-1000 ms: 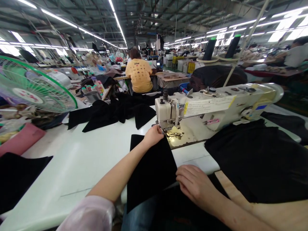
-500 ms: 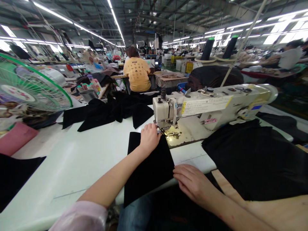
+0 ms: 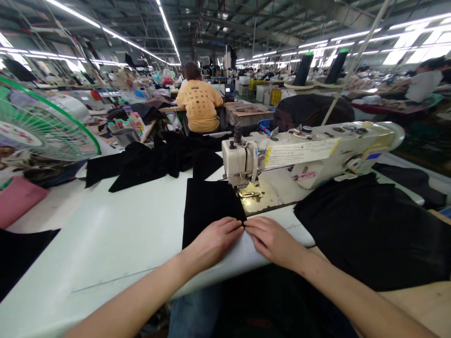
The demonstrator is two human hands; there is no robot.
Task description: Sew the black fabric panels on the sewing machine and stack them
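Observation:
A black fabric panel (image 3: pixel 209 209) lies flat on the white sewing table (image 3: pixel 116 234), its far end close to the presser foot (image 3: pixel 251 193) of a white industrial sewing machine (image 3: pixel 303 152). My left hand (image 3: pixel 211 241) presses on the panel's near edge. My right hand (image 3: pixel 273 241) rests mostly on the bare table, its fingertips against the panel's near corner and touching my left fingertips. Whether those right fingers grip the cloth, I cannot tell. Both hands have their fingers together.
A heap of black cloth (image 3: pixel 366 230) lies right of the machine, and another (image 3: pixel 151 164) lies beyond the panel. A green-rimmed electric fan (image 3: pixel 38 122) stands at the left. Farther back, a person in a yellow shirt (image 3: pixel 199 105) sits among rows of workstations.
My left hand has moved from the panel's far end to its near edge, and my right hand has come to meet it. The panel has slid toward the machine and looks shorter.

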